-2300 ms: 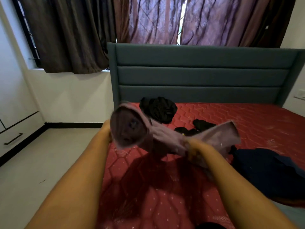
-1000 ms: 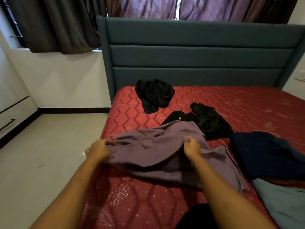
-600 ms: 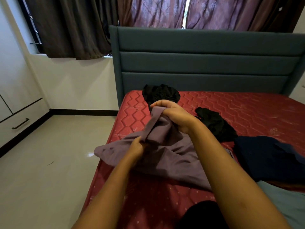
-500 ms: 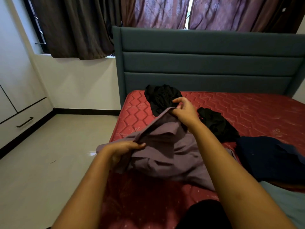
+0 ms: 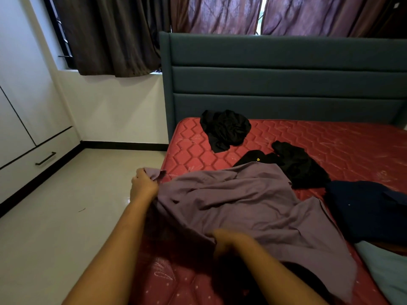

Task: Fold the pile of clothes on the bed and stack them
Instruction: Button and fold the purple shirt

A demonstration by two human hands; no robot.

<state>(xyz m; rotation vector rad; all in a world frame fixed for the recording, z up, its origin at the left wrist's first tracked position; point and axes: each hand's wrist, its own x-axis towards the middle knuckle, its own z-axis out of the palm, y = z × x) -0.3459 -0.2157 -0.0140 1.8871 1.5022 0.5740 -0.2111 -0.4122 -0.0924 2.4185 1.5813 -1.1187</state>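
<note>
- Gripping one end of the purple shirt (image 5: 242, 205), the left hand (image 5: 143, 183) sits at the left edge of the mattress (image 5: 330, 146), fingers curled tight round a bunched fold of cloth and lifting it slightly off the bed.
- The right hand (image 5: 226, 241) is at the shirt's near hem, toward the near edge of the mattress. Its fingers are bent down over the fabric and grasp it. The fingertips are hidden beneath the cloth, and the hand is somewhat blurred.
- The purple shirt lies crumpled and spread across the near left part of the mattress, creased, its far end overlapping a black garment with a small yellow mark (image 5: 297, 166).
- That black garment lies toward the middle of the mattress, touching the shirt's far edge.
- A second black garment (image 5: 224, 128) is bunched at the far left corner, just before the teal headboard (image 5: 286, 84), apart from the others.
- A navy garment (image 5: 370, 208) lies heaped at the right edge, just beside the shirt.
- A pale blue-grey cloth (image 5: 387, 267) lies at the near right corner, next to the navy one.
- Something dark lies under the right forearm at the near edge; I cannot tell what it is.
- Left of the bed are a pale glossy floor (image 5: 55, 227) and a white wardrobe with a drawer (image 5: 33, 159). Dark curtains (image 5: 110, 36) hang behind the headboard.
</note>
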